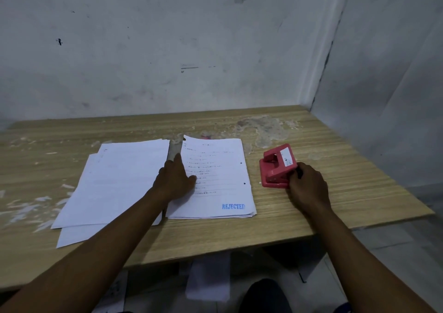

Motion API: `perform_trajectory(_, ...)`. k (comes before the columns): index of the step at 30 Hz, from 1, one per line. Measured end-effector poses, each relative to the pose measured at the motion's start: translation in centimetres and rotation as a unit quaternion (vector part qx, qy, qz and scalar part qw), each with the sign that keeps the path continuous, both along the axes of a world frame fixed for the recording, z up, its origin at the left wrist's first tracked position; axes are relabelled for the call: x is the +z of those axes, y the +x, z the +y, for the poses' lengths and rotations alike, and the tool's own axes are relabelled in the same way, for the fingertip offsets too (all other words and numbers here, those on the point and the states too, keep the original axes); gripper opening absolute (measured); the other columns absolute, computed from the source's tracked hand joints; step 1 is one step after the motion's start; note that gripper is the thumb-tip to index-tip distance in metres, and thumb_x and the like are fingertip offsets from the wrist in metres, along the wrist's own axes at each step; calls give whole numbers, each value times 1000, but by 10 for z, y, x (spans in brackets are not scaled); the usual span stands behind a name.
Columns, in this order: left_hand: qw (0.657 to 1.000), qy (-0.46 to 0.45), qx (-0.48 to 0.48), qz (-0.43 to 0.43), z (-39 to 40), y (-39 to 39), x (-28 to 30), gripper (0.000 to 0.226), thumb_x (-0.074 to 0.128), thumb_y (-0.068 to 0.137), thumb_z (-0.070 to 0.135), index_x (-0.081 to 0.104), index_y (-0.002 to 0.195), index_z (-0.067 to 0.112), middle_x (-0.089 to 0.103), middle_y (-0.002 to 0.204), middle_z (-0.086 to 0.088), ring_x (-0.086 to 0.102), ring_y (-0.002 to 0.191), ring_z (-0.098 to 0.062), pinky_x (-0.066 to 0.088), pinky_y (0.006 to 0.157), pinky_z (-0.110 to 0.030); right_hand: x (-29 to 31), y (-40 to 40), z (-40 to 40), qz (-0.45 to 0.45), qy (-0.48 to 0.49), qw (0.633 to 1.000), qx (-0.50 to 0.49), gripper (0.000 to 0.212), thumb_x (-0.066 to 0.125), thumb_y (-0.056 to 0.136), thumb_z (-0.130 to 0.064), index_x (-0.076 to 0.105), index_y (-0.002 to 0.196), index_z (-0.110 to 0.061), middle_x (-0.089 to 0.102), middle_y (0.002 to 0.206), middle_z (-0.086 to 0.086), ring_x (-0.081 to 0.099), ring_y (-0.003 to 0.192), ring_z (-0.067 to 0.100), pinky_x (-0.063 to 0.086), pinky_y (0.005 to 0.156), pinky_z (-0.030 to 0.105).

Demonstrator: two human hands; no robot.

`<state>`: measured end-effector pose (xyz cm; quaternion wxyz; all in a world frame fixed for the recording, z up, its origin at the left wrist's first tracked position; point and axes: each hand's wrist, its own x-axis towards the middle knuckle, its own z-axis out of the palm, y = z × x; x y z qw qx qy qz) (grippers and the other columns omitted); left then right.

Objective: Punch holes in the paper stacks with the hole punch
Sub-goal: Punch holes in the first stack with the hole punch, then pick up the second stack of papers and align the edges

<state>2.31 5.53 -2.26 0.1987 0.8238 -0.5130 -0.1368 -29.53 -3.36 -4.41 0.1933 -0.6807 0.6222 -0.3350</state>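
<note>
Right hand [305, 188] near tabletop [359, 181] edge, fingers grasping red hole punch [276, 166] set just right of stamped paper stack [215, 181]; left hand [176, 178] pressing flat on that stack, second stack [115, 183] farther left.

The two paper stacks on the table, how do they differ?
The right stack shows printed lines, a blue REJECTED stamp and two punched holes on its right edge; the left stack shows blank sheets, no visible holes. The right is squared, the left fanned out. Both lie flat on the table.
</note>
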Motion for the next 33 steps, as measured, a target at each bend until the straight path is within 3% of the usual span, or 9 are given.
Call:
perform_trajectory(3, 1000, -6, -3, 14, -1, 1, 1, 73, 70, 79, 45, 39, 139, 17, 56, 133, -16, 58, 117, -36, 53, 93, -47, 1, 1, 0, 4, 1, 1000, -5, 26, 42, 100, -32, 67, 101, -28, 70, 97, -6, 64, 88, 16, 54, 86, 46)
perform_trajectory(7, 1000, 2, 12, -8, -1, -5, -1, 76, 67, 85, 42, 30, 146, 16, 45, 139, -20, 48, 126, -40, 45, 99, -47, 1, 1, 1, 0, 5, 1000, -7, 28, 40, 100, -33, 68, 104, -29, 71, 98, -7, 65, 89, 16, 55, 87, 48)
perform_trajectory(11, 999, -34, 11, -22, 4, -9, -2, 64, 59, 92, 39, 32, 144, 14, 42, 140, -20, 40, 130, -39, 38, 103, -48, 2, 2, 2, -62, -12, 998, -13, 31, 40, 103, -26, 66, 120, -26, 69, 115, -3, 64, 104, 19, 53, 94, 47)
perform_trajectory(15, 998, -61, 7, -30, 12, 6, 4, 62, 53, 89, 42, 38, 141, 11, 50, 136, -19, 41, 130, -39, 35, 102, -47, 10, 5, 7, -117, -77, 986, -88, 30, 41, 105, -15, 59, 128, -20, 53, 136, 4, 52, 125, 21, 45, 102, 36)
perform_trajectory(19, 996, -69, 41, -31, 32, 32, 13, 67, 54, 95, 38, 32, 151, 10, 40, 151, -18, 30, 140, -41, 30, 110, -49, 23, 9, 24, -91, -206, 955, -192, 27, 48, 99, -8, 60, 122, -15, 55, 131, 12, 48, 123, 32, 36, 93, 33)
perform_trajectory(22, 994, -67, 70, -41, 54, 67, 10, 68, 55, 94, 39, 33, 151, 10, 42, 151, -17, 32, 141, -40, 28, 111, -50, 33, 35, 40, -97, -292, 944, -117, 23, 54, 92, -10, 61, 114, -12, 59, 120, 13, 49, 115, 35, 30, 91, 35)
perform_trajectory(26, 988, -52, 132, -62, 92, 105, 4, 71, 52, 91, 47, 38, 149, 8, 43, 151, -18, 34, 139, -43, 30, 110, -49, 49, 98, 63, -58, -320, 943, 64, 20, 54, 88, -18, 65, 104, -17, 64, 105, 4, 55, 99, 28, 29, 84, 30)
perform_trajectory(30, 978, -65, 175, -89, 123, 130, 2, 68, 57, 91, 50, 46, 141, 5, 49, 144, -17, 37, 135, -43, 36, 107, -50, 55, 163, 78, 78, -200, 958, 189, 21, 52, 96, -32, 70, 105, -29, 67, 110, -4, 56, 104, 26, 30, 83, 36)
perform_trajectory(33, 975, -26, 196, -100, 138, 137, -13, 84, 39, 87, 67, 42, 142, 4, 45, 149, -16, 33, 139, -40, 32, 112, -50, 53, 202, 86, 206, -87, 940, 259, 33, 43, 101, -42, 70, 116, -32, 64, 122, -2, 52, 116, 28, 30, 94, 41)
